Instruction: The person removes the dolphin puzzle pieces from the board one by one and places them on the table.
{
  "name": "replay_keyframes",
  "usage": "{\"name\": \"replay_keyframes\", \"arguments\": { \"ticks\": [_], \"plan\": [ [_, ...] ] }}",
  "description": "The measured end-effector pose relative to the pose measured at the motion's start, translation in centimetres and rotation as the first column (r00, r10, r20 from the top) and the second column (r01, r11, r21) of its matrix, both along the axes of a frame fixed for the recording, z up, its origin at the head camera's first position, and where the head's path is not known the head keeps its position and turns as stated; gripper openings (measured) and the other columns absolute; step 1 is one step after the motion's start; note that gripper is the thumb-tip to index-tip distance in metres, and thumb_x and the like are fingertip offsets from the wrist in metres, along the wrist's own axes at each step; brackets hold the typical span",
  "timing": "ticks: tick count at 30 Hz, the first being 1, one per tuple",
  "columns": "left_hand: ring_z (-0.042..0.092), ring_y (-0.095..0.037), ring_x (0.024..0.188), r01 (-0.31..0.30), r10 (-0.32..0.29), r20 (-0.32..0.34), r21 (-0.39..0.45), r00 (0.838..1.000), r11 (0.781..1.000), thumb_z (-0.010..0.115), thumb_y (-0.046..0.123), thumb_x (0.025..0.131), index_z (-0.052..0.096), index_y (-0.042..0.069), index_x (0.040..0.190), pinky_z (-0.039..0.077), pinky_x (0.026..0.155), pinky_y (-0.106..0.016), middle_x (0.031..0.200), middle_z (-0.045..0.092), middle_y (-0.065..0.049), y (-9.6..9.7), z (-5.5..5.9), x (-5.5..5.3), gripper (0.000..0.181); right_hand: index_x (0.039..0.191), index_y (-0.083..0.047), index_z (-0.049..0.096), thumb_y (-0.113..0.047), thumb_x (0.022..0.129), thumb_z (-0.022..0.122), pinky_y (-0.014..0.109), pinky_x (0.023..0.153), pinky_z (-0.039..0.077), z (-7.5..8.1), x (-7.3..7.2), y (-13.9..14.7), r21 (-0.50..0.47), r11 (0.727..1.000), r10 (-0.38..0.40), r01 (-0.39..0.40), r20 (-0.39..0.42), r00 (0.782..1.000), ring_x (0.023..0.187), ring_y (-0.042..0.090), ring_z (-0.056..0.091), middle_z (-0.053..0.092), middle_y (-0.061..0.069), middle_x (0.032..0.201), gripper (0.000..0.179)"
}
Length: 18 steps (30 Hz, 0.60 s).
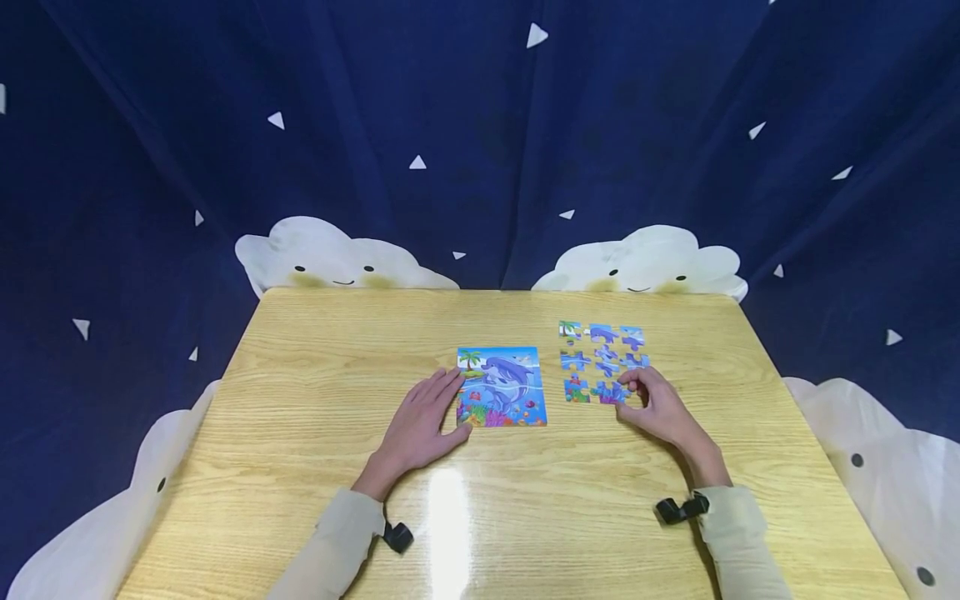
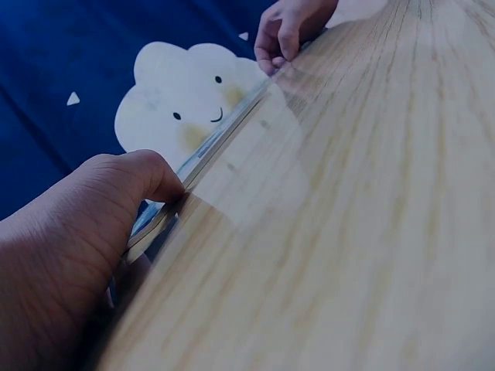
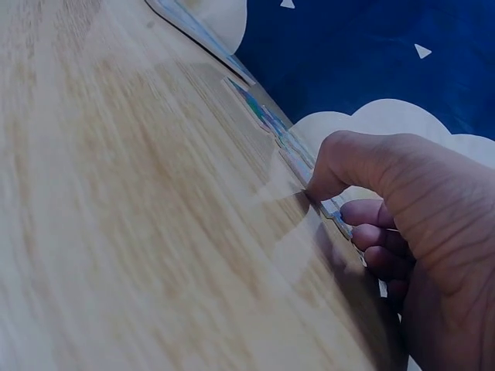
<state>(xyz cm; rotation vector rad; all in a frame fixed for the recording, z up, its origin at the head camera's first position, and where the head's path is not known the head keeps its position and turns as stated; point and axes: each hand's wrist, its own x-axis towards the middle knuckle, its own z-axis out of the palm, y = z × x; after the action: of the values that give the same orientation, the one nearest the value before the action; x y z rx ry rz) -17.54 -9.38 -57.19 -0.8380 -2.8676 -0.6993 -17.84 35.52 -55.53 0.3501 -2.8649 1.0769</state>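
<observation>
A square dolphin picture board (image 1: 517,400) lies flat on the table. My left hand (image 1: 423,421) rests on its left edge, fingers extended along the side and thumb at the lower left corner. To the right, puzzle pieces (image 1: 606,354) with the same sea scene are laid out in rows with small gaps. My right hand (image 1: 660,407) is at the lower right of these rows, its thumb and curled fingers pinching a puzzle piece (image 1: 621,392) there, partly covered by the hand. In the right wrist view, the thumb (image 3: 329,174) is down at the pieces' near edge.
The pale wooden table (image 1: 540,517) ends at a dark blue curtain (image 1: 480,150) printed with white triangles and smiling clouds. A dark wrist camera (image 1: 399,537) sits at the left cuff, and another camera (image 1: 670,511) at the right one.
</observation>
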Motion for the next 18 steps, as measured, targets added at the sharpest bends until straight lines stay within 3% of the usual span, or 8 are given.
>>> {"name": "replay_keyframes", "arguments": {
  "ticks": [18],
  "plan": [
    [0.024, -0.027, 0.158, 0.001, -0.001, 0.008, 0.003, 1.0, 1.0, 0.055, 0.059, 0.097, 0.034, 0.013, 0.164, 0.021, 0.126, -0.049, 0.17, 0.031, -0.003, -0.05, 0.05, 0.0, 0.084, 0.116, -0.004, 0.063, -0.011, 0.085, 0.081, 0.027, 0.069, 0.036, 0.09, 0.26, -0.33, -0.03, 1.0, 0.001, -0.001, -0.019, 1.0, 0.08, 0.02, 0.043, 0.052, 0.009, 0.098, 0.037]
  ]
}}
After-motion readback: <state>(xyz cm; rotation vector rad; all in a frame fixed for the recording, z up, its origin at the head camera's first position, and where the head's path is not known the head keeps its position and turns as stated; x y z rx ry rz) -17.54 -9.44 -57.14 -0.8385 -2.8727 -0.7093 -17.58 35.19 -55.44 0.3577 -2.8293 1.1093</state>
